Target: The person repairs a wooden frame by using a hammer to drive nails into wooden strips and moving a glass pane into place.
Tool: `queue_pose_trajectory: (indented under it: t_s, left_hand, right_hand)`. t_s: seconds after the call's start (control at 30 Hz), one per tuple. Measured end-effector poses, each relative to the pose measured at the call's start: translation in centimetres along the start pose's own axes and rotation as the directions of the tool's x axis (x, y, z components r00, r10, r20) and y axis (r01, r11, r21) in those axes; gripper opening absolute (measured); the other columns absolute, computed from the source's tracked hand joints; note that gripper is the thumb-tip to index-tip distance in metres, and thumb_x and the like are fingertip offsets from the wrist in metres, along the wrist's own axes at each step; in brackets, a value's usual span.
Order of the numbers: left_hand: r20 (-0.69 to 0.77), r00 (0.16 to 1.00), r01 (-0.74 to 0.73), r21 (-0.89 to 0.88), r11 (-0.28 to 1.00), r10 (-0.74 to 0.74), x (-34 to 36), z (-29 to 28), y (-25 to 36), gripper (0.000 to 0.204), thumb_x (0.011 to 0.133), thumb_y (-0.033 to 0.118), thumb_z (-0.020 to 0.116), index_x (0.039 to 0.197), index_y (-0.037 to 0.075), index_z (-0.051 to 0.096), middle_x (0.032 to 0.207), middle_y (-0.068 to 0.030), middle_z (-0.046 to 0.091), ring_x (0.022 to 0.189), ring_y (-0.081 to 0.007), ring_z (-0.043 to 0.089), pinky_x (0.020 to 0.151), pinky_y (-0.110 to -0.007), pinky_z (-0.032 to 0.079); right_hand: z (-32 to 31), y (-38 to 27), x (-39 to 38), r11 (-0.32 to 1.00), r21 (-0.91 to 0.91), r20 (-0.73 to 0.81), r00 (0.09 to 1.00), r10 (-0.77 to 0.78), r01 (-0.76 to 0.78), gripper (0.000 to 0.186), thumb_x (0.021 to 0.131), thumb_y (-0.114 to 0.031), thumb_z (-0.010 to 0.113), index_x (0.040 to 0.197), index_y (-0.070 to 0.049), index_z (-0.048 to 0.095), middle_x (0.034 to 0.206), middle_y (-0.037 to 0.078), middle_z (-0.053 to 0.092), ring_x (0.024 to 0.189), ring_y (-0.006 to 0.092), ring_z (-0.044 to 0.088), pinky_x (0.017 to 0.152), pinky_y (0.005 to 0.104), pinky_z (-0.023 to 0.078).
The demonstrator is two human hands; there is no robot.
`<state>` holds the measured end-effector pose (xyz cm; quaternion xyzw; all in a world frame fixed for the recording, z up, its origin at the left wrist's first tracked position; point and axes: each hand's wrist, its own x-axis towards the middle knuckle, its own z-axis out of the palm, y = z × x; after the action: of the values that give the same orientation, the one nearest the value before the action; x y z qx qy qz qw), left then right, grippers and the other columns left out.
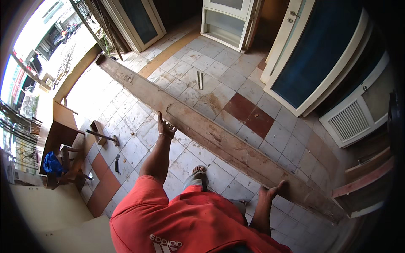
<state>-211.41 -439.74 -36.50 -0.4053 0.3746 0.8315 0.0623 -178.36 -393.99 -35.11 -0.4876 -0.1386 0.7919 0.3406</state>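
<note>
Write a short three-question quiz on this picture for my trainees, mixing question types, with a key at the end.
1. Multiple choice: The person's left hand and right hand are both at the edge of:
a) a ladder
b) a long board
c) a metal pipe

2. True or false: The hammer is on the person's left.

3. Short answer: Which hand is nearer the louvred white panel?

Key: 1 b; 2 true; 3 the right hand.
</note>
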Motion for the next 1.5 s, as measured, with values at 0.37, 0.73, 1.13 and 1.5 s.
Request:
queue_pose_trajectory:
  t_s: [0.37, 0.73, 1.13, 1.5]
  left_hand:
    - [0.158, 0.985, 0.078, -0.057, 0.995, -0.068, -0.1, -6.1, 3.1, 0.077, 0.080, 0.070, 0.053, 0.134, 0.016, 0.050, 0.137, -0.0110, 0.050, 0.127, -0.0339, 0.043, 0.111, -0.051, 0.028]
    - [0.148, 0.971, 0.197, -0.038, 0.980, -0.189, -6.6, -18.0, 3.9, 0.086, 0.076, 0.074, 0.055, 0.137, 0.014, 0.047, 0.139, -0.0095, 0.048, 0.128, -0.0327, 0.042, 0.112, -0.051, 0.026]
    - [0.092, 0.965, 0.243, 0.034, 0.969, -0.245, -17.7, -24.6, 7.0, 0.079, 0.080, 0.073, 0.047, 0.138, 0.020, 0.048, 0.146, -0.0058, 0.041, 0.133, -0.0305, 0.036, 0.113, -0.053, 0.022]
    - [0.117, 0.909, 0.383, 0.143, 0.913, -0.400, -18.5, -23.3, 7.5, 0.069, 0.088, 0.069, 0.040, 0.133, 0.018, 0.052, 0.144, -0.0084, 0.043, 0.132, -0.0332, 0.036, 0.112, -0.057, 0.022]
  right_hand:
    - [-5.5, 3.7, -6.9, 0.959, -0.193, -0.031, 0.976, -0.217, 0.208, 0.089, 0.085, -0.064, 0.055, 0.152, -0.021, 0.015, 0.156, 0.007, 0.022, 0.141, 0.0307, 0.024, 0.115, 0.0505, 0.022]
    - [-12.6, 5.0, -17.6, 0.954, -0.215, -0.102, 0.967, -0.235, 0.209, 0.096, 0.079, -0.067, 0.061, 0.151, -0.020, 0.018, 0.153, 0.009, 0.024, 0.139, 0.0321, 0.026, 0.114, 0.0533, 0.024]
    - [-23.1, 0.0, -25.6, 0.995, -0.094, 0.047, 0.999, -0.021, 0.026, 0.081, 0.086, -0.065, 0.054, 0.146, -0.015, 0.031, 0.147, 0.010, 0.036, 0.131, 0.0312, 0.037, 0.110, 0.0519, 0.030]
    - [-26.2, -2.4, -26.5, 0.981, -0.191, -0.193, 0.981, -0.023, -0.015, 0.076, 0.088, -0.065, 0.050, 0.145, -0.016, 0.034, 0.145, 0.008, 0.041, 0.130, 0.0311, 0.041, 0.105, 0.0523, 0.036]
